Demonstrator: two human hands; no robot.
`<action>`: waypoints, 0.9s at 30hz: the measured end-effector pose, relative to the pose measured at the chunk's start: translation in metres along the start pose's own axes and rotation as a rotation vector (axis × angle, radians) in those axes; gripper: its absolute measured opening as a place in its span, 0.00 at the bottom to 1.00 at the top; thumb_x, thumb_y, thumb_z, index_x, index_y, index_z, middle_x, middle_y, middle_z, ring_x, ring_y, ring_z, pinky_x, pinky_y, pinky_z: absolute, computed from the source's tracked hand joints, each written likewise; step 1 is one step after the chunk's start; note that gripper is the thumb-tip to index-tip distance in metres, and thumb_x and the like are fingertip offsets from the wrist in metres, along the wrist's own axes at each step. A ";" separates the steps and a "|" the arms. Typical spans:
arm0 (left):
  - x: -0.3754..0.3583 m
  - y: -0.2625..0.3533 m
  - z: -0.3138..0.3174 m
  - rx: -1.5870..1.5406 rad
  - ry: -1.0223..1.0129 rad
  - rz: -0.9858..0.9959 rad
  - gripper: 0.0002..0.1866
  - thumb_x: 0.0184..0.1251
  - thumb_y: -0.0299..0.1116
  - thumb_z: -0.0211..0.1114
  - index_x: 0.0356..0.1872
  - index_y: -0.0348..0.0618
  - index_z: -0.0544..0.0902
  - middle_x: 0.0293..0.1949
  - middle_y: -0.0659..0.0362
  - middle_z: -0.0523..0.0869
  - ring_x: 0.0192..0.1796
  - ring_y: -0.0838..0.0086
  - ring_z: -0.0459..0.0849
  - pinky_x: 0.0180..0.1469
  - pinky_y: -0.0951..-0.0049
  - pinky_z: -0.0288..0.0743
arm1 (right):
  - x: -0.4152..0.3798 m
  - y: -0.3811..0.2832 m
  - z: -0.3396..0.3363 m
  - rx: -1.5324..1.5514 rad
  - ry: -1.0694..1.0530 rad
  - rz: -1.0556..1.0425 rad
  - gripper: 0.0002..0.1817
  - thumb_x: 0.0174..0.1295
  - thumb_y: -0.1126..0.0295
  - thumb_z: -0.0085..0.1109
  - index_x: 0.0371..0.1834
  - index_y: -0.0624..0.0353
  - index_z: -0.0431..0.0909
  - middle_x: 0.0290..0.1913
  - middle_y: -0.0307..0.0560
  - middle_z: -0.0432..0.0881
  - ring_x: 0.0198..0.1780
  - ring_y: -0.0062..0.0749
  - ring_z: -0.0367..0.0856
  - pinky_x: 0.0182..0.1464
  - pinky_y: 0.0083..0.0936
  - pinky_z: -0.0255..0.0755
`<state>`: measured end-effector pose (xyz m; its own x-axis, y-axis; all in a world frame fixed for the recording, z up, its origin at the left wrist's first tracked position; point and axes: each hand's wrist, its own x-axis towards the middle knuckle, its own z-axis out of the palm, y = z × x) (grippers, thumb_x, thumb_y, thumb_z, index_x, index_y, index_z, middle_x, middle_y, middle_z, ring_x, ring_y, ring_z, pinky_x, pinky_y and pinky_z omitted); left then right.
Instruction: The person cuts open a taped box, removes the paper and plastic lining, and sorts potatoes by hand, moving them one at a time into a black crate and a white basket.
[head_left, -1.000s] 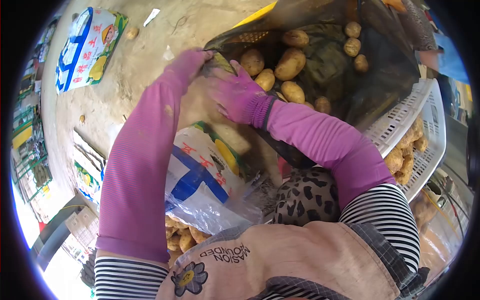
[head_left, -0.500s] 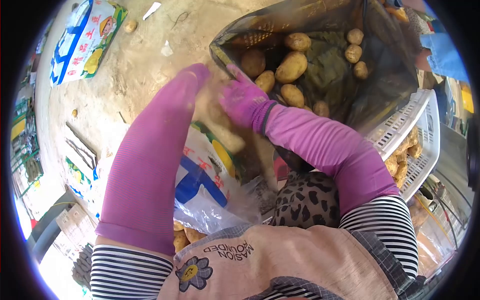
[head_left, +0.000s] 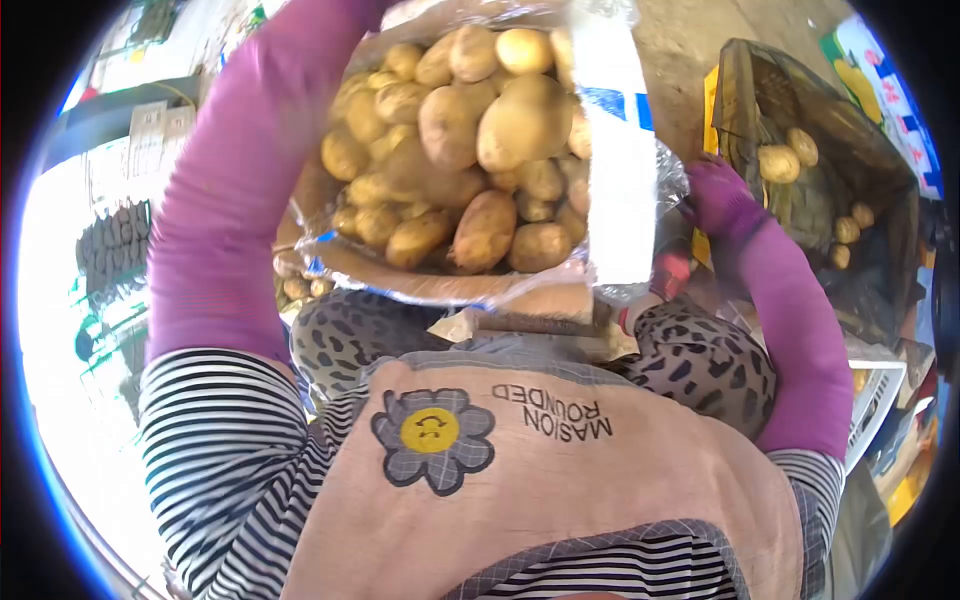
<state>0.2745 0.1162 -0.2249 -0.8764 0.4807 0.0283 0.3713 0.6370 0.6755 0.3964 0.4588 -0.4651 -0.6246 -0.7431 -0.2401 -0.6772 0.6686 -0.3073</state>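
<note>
An opened carton [head_left: 560,303] full of potatoes [head_left: 485,230] takes up the upper middle, with clear plastic film [head_left: 668,180] along its right side. My right hand [head_left: 722,198], in a purple glove, is at that side with its fingers curled against the film; the fingertips are partly hidden. Along the carton's left side stretches my left arm in a purple sleeve [head_left: 230,190]. My left hand lies beyond the top edge of the picture. To the right of my right hand stands a crate lined with a dark bag [head_left: 880,250], with several potatoes [head_left: 778,163] inside.
A printed white and blue bag [head_left: 890,90] is at the far right. Below the dark-lined crate is the edge of a white plastic crate [head_left: 875,405]. More potatoes [head_left: 297,288] show at the carton's lower left. My knees [head_left: 700,345] are close under the carton.
My view has swung left, so the dark-lined crate now appears farther right. Both hands have moved away from its rim, and the potato-filled carton has come into full view before me.
</note>
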 end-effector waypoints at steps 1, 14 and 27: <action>-0.031 -0.024 -0.006 -0.111 0.033 -0.144 0.21 0.71 0.42 0.56 0.57 0.37 0.78 0.53 0.52 0.82 0.57 0.64 0.78 0.58 0.68 0.73 | -0.012 -0.016 -0.022 0.008 0.004 -0.012 0.17 0.66 0.59 0.50 0.52 0.54 0.77 0.45 0.49 0.82 0.53 0.46 0.78 0.69 0.41 0.60; -0.154 -0.086 0.095 0.503 -0.087 -0.179 0.29 0.62 0.40 0.61 0.66 0.45 0.71 0.71 0.44 0.63 0.72 0.51 0.63 0.73 0.54 0.61 | -0.045 -0.222 -0.149 0.864 0.788 0.064 0.19 0.66 0.68 0.58 0.60 0.55 0.77 0.56 0.50 0.81 0.61 0.37 0.76 0.65 0.30 0.69; -0.203 0.000 0.125 -0.559 0.264 -0.173 0.21 0.77 0.46 0.47 0.60 0.44 0.74 0.44 0.56 0.83 0.43 0.69 0.83 0.38 0.75 0.80 | 0.008 -0.226 -0.108 1.161 0.573 0.087 0.38 0.59 0.60 0.69 0.69 0.59 0.60 0.60 0.52 0.70 0.55 0.31 0.77 0.56 0.25 0.76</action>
<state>0.4905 0.0946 -0.3229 -0.9819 0.1888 0.0168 0.0641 0.2475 0.9668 0.5023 0.3048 -0.2987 -0.9211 -0.3875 0.0375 -0.0756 0.0835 -0.9936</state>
